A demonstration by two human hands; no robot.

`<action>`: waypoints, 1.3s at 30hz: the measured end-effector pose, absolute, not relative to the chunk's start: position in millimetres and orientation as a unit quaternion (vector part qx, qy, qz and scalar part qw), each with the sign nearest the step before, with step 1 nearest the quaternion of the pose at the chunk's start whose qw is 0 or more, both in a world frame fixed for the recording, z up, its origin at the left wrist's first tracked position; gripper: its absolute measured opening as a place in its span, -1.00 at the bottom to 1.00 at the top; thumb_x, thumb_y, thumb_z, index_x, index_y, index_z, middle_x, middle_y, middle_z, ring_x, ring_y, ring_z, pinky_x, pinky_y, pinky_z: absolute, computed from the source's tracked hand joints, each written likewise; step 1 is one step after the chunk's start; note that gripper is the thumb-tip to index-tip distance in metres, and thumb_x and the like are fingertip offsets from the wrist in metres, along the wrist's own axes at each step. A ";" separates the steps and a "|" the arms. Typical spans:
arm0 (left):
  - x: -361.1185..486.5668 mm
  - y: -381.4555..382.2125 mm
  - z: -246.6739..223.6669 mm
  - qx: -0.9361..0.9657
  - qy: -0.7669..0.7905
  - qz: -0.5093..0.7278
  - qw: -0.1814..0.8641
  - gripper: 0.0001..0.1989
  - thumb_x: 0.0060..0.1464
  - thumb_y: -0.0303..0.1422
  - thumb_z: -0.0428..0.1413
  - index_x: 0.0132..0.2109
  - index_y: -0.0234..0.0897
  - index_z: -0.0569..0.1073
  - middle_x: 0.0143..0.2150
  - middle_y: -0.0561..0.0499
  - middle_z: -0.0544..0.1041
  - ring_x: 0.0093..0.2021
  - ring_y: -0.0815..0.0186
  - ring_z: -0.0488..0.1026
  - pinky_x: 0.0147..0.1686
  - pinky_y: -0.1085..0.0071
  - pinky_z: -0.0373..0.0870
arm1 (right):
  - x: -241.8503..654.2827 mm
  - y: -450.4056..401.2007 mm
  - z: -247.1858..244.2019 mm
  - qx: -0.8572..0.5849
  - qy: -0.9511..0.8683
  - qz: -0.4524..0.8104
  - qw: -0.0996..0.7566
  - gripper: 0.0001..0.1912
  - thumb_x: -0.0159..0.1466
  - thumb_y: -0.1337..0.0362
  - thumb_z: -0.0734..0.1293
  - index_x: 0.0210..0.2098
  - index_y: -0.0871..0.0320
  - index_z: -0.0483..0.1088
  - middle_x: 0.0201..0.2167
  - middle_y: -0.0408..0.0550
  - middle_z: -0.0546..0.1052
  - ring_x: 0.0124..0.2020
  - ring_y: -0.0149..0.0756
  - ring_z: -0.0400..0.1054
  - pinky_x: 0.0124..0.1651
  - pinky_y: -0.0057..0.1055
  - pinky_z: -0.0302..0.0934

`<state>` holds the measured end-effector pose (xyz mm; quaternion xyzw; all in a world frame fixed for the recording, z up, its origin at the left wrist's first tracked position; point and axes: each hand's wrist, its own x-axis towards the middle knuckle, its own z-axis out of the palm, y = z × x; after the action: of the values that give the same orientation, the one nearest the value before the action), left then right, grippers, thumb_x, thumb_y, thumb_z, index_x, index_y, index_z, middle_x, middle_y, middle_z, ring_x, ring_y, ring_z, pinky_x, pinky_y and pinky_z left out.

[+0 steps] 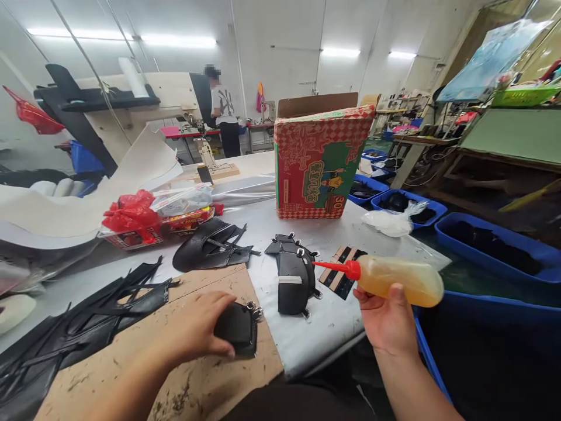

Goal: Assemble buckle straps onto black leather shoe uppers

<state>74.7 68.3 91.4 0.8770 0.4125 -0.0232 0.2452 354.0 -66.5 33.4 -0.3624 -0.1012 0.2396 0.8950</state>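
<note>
My right hand (390, 318) is wrapped round a squeeze bottle (401, 279) of yellowish liquid. The bottle lies nearly level, its long red nozzle pointing left. With thumb and fingers around its left side, my left hand (214, 327) grips a small black leather-like piece (240, 330) with metal rings at its upper right corner. That piece rests on a cardboard sheet (193, 374). Just beyond stands a stack of black pieces (293, 280) with metal rings and a pale strip. Beside the nozzle is a striped black and tan piece (339, 272).
Black strapped pieces (105, 321) lie at the left, more black pieces (213, 245) behind the cardboard. A red and green carton (319, 169) stands at the back, near a red plastic bag (134, 216). Blue bins (495, 245) line the right side. Another person (225, 111) stands far off.
</note>
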 end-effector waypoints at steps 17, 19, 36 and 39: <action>33.3 18.6 52.3 0.889 0.374 0.158 -0.212 -0.59 0.04 -0.59 -0.11 -0.11 -0.25 0.55 -0.39 -0.11 0.52 -0.44 0.15 0.45 -0.46 0.30 0.34 | 317.3 -74.3 25.8 -0.376 -0.188 0.425 0.802 -0.53 -0.07 0.06 0.52 -0.18 0.02 0.46 -0.30 -0.09 0.57 -0.37 -0.24 0.47 -0.53 -0.46 0.42; 23.0 9.3 47.3 0.854 0.467 0.185 -0.138 -0.64 0.10 -0.44 -0.10 -0.07 -0.24 0.54 -0.47 -0.07 0.51 -0.53 0.18 0.43 -0.57 0.34 0.28 | 318.9 -74.2 23.7 -0.374 -0.187 0.433 0.798 -0.54 -0.09 0.07 0.53 -0.20 0.00 0.47 -0.31 -0.11 0.57 -0.39 -0.24 0.48 -0.53 -0.45 0.43; 54.2 -34.1 31.7 0.619 0.526 0.423 0.401 -0.76 -0.09 -0.26 0.16 -0.20 -0.15 0.54 -0.15 -0.01 0.56 -0.07 0.16 0.43 -0.04 0.32 0.34 | 283.3 -76.1 27.0 -0.367 -0.284 0.393 0.794 -0.59 -0.10 0.10 0.54 -0.26 0.01 0.49 -0.36 -0.09 0.58 -0.38 -0.23 0.49 -0.42 -0.43 0.43; 59.2 -44.0 44.2 0.616 0.536 0.421 0.396 -0.65 -0.06 -0.23 0.16 -0.08 -0.15 0.52 -0.14 0.00 0.56 -0.23 0.23 0.47 -0.19 0.40 0.40 | 286.4 -77.8 21.7 -0.399 -0.316 0.325 0.797 -0.62 -0.08 0.07 0.52 -0.28 0.02 0.48 -0.37 -0.08 0.58 -0.36 -0.20 0.48 -0.31 -0.33 0.44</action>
<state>59.2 -44.0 44.2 0.6160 0.5357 0.4206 0.3958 286.4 -77.8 21.7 -0.3990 -0.3155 0.3251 0.7972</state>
